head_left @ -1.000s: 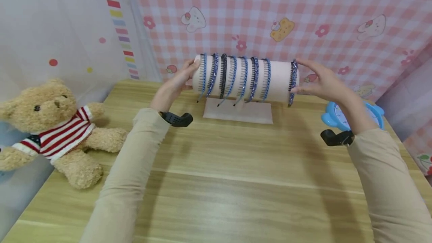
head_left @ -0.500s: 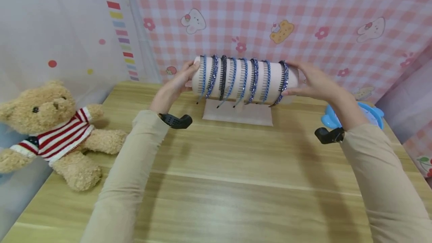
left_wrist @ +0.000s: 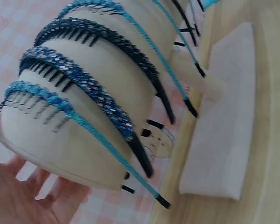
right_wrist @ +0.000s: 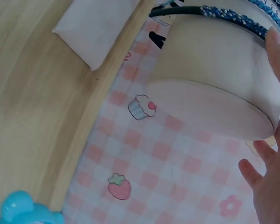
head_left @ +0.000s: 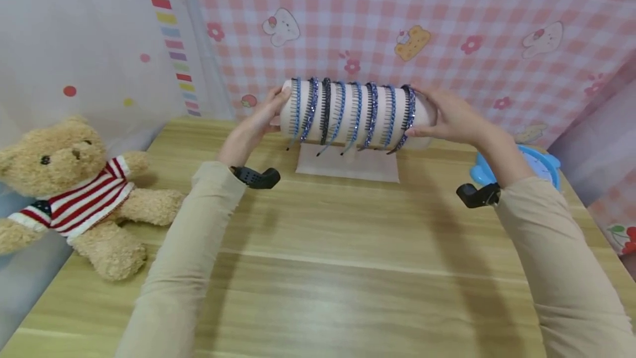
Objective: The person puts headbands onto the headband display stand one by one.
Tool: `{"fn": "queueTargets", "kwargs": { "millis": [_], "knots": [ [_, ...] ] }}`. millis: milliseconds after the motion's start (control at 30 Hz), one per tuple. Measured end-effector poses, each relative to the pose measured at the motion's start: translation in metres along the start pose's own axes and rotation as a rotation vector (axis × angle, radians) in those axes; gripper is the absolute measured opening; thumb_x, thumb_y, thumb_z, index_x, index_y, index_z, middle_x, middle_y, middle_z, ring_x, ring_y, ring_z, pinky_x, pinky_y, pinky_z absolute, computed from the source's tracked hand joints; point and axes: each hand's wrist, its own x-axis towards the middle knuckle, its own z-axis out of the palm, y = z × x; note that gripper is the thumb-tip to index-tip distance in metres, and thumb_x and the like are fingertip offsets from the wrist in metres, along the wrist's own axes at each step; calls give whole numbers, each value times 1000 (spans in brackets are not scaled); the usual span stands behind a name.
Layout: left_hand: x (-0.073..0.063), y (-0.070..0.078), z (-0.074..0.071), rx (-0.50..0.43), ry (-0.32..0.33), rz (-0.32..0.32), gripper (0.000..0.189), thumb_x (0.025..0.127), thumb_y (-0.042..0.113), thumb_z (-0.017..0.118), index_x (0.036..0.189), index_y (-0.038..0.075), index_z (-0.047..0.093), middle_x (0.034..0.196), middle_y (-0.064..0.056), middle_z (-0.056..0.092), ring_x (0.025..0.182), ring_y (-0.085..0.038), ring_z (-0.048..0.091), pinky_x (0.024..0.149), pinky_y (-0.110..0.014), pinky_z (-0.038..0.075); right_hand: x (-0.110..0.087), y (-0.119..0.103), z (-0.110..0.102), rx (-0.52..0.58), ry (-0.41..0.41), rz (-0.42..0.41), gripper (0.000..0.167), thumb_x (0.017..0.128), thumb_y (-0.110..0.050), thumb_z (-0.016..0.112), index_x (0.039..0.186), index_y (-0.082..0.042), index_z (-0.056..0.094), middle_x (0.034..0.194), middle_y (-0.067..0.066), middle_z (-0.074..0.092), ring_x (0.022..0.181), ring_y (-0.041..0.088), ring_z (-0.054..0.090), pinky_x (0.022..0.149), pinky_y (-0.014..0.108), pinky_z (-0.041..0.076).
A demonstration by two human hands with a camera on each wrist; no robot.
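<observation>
A white cylindrical headband stand [head_left: 422, 117] on a flat base [head_left: 348, 162] holds a row of blue and dark headbands with comb teeth. My left hand [head_left: 258, 117] holds the stand's left end, close to a light-blue headband [left_wrist: 102, 140] in the left wrist view. My right hand [head_left: 454, 115] is at the other end, thumb and fingers on the two sides of the rightmost headband, a glittery blue one [head_left: 409, 109]. The right wrist view shows the thumb [right_wrist: 276, 53] on that headband's sequined part. Beyond it, the stand's bare round end [right_wrist: 214, 105] shows.
A teddy bear [head_left: 74, 192] in a striped shirt sits on the wooden table [head_left: 318, 269] at the left. A blue clock [head_left: 541, 164] is behind my right forearm. Pink checked cloth [head_left: 372, 10] hangs right behind the stand.
My right hand has slid the glittery headband leftward along the stand, from its right end to close beside the other headbands. My left hand has stayed on the left end.
</observation>
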Motion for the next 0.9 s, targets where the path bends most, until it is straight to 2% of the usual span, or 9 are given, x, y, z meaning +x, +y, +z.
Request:
{"fn": "queueTargets", "kwargs": {
  "millis": [167,233,333,400,467,567,667,767,900],
  "knots": [
    [0,-10,1,-4,59,77,62,94,51,35,146,21,17,145,-9,31,131,-27,35,107,-46,32,-8,10,11,132,89,13,121,65,-29,83,148,-13,-4,152,20,11,137,40,17,111,56,15],
    [-4,-17,-1,50,55,117,62,95,48,35,145,15,20,144,-11,33,130,-28,36,106,-46,33,-19,17,17,168,117,37,122,65,-29,83,147,-12,-7,153,18,3,139,39,11,111,56,10],
    [-14,-30,-9,240,-7,156,62,97,45,34,144,6,23,143,-16,34,130,-32,36,105,-49,33,-40,29,27,172,122,90,121,69,-31,80,146,-11,-10,152,21,2,138,42,9,109,60,10],
    [-23,-40,-14,426,-66,171,64,97,47,32,143,3,24,144,-19,33,132,-33,34,106,-50,32,-53,37,36,143,89,142,119,72,-35,77,145,-10,-13,152,22,-2,138,44,7,108,61,10],
    [-31,-51,-19,628,-111,178,71,95,53,32,143,2,23,146,-21,29,134,-37,29,107,-53,28,-64,44,46,70,42,184,117,74,-41,73,145,-7,-13,151,24,-1,138,45,4,108,62,8],
    [-41,-67,-22,928,-119,174,88,88,66,32,145,1,17,150,-23,17,137,-41,18,110,-55,18,-72,50,62,-69,-52,214,114,75,-53,66,145,-2,-9,151,26,-2,137,47,-1,109,61,3],
    [-49,-80,-21,1175,-77,138,101,81,76,30,147,4,3,153,-21,0,139,-43,3,109,-61,8,-76,53,77,-157,-127,217,113,76,-61,60,145,1,-5,151,26,-1,137,47,-3,110,59,-2],
    [-53,-89,-17,1291,-53,90,102,82,75,31,146,6,-8,152,-18,-13,138,-42,-9,106,-65,-2,-77,55,87,-194,-167,212,113,77,-64,55,145,0,-8,151,25,-4,137,47,-4,111,57,-3],
    [-55,-97,-11,1342,-44,61,98,84,71,33,146,9,-13,150,-18,-20,137,-41,-16,104,-67,-8,-77,57,94,-231,-176,209,115,76,-67,54,144,-1,-11,151,24,-7,137,46,-4,111,58,-3]
  ]
}}
